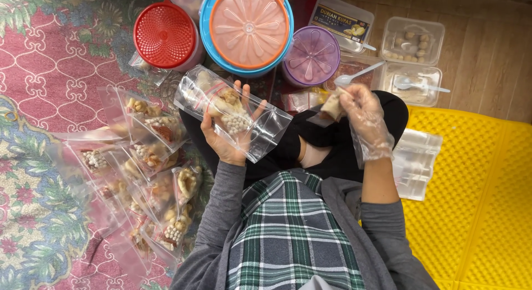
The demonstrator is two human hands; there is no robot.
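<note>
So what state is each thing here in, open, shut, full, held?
Left hand: bare, holding the clear bag.
Clear bag: part filled with snacks, mouth towards the right hand.
Right hand: in a thin plastic glove, pinching a pale snack piece.
Red-lidded tub: shut.
Orange-lidded tub: shut.
Purple-lidded tub: shut.
Clear boxes: lids off, spoons in them.
Filled bags: lying piled on the rug.

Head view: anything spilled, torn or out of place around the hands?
Nothing stands out. The left hand holds a clear zip bag of snacks, the gloved right hand pinches a food piece; filled bags lie overlapping on the carpet.
</note>
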